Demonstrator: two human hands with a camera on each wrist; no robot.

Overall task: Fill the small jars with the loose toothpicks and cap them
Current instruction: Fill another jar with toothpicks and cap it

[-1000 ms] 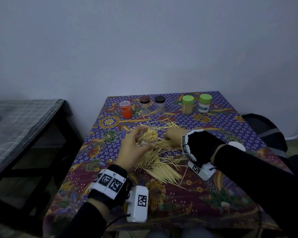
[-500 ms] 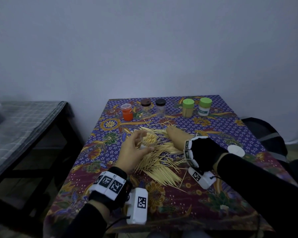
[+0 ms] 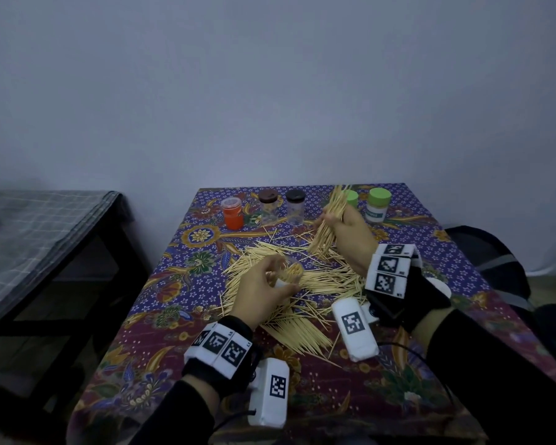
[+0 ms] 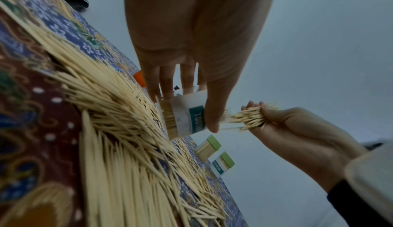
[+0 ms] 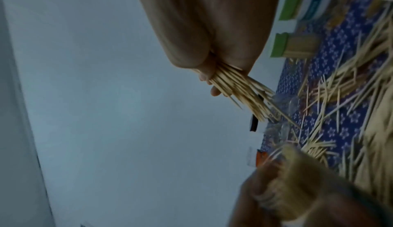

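My left hand (image 3: pixel 270 284) grips a small clear labelled jar (image 4: pixel 185 114), uncapped and partly filled with toothpicks, just above the loose toothpick pile (image 3: pixel 302 284) in the middle of the table. My right hand (image 3: pixel 344 226) is raised over the far side of the pile and clutches a thick bundle of toothpicks (image 3: pixel 329 220); the bundle (image 5: pixel 238 89) sticks out below its fingers. In the left wrist view the bundle (image 4: pixel 246 118) points toward the jar's mouth.
Along the far edge stand an orange jar (image 3: pixel 232 213), two clear jars with dark caps (image 3: pixel 268 207) (image 3: pixel 295 205), and two green-capped jars (image 3: pixel 377 205) (image 3: pixel 352 199). A white cap (image 3: pixel 438 285) lies behind my right wrist. A dark bench (image 3: pixel 45 239) stands left of the table.
My right hand has closed on a bundle of toothpicks from the pile and lifted it up and away from me. The left hand keeps holding the jar in place.
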